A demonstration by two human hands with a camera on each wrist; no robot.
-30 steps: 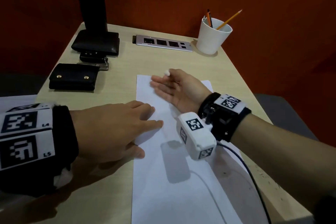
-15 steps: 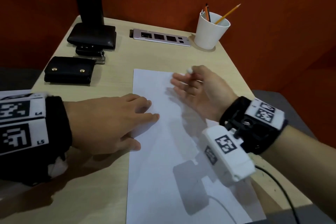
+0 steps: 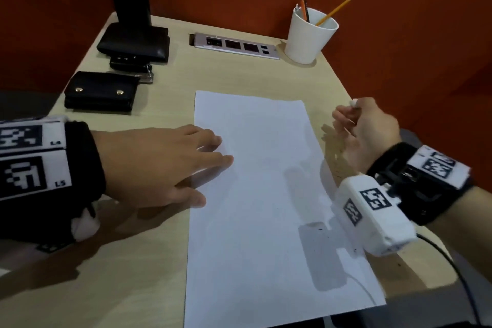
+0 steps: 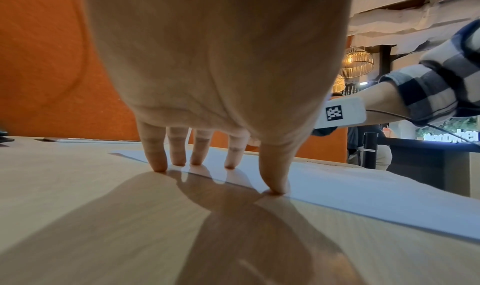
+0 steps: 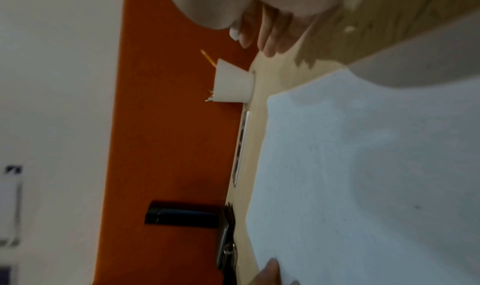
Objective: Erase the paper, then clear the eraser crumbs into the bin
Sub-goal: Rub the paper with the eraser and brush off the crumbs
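Note:
A white sheet of paper (image 3: 266,194) lies lengthwise on the wooden desk (image 3: 239,72). My left hand (image 3: 210,168) rests flat on its left edge, and the fingertips (image 4: 179,162) press down on the paper (image 4: 363,186). My right hand (image 3: 356,128) hovers just past the paper's right edge, standing on its side. It pinches a small white eraser (image 3: 354,102) between thumb and forefinger, also visible in the right wrist view as the eraser (image 5: 235,33). A few dark crumbs (image 3: 339,176) dot the desk by the right edge. No bin is in view.
A white cup (image 3: 308,34) with pencils stands at the back right. A socket strip (image 3: 235,46) is set into the desk behind the paper. Black pouches (image 3: 102,92) and a lamp base (image 3: 134,40) sit at the back left. The desk's right edge (image 3: 415,269) is close to my right wrist.
My right hand has swept rightward across the paper's upper part and off its right edge, still holding the eraser. My left hand has stayed on the left edge.

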